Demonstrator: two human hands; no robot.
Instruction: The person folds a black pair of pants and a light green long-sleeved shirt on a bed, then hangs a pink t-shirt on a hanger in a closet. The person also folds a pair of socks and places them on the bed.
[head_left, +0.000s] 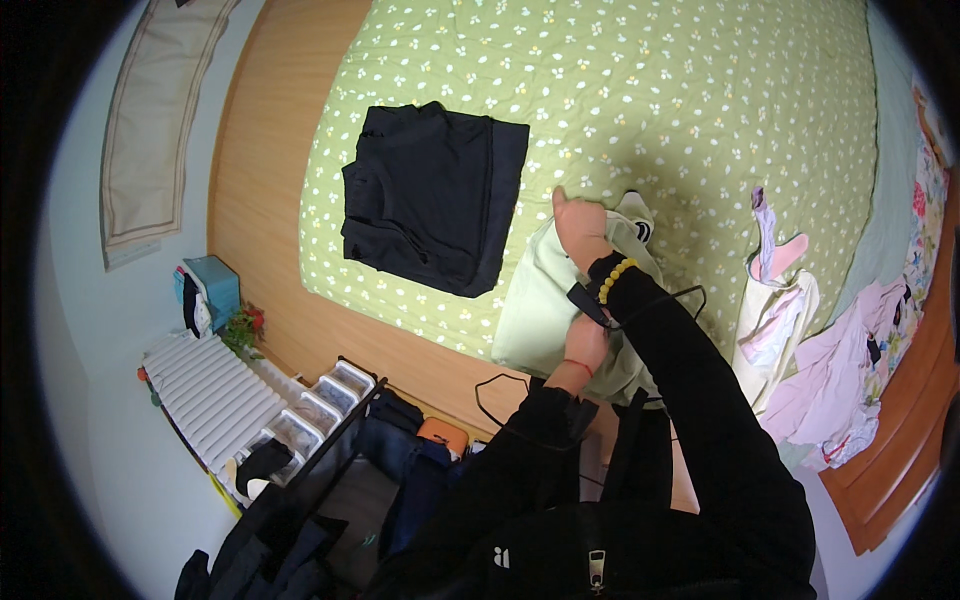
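Note:
A pale green garment (529, 315) lies rumpled at the near edge of the bed, below both my hands. My right hand (581, 229), with a yellow bead bracelet at the wrist, rests on its upper part, one digit pointing away from me. Just beyond that hand, a white part with dark markings (641, 217) pokes out. Closer to my body, my left hand (585, 346) touches the same cloth, a red string around its wrist. Its fingers are partly hidden by a black wrist device (587, 304), so its grip is unclear. Folded black clothing (442, 199) lies left of my hands.
The bed has a green floral quilt (697, 90). At right lie a cream cloth bag (757, 360), a pink insole-shaped piece (784, 255) and pink clothing (825, 367). Lower left, a rack with white bins (322, 401) stands near dark clothes (420, 487). Cable loops (499, 390) hang by my wrists.

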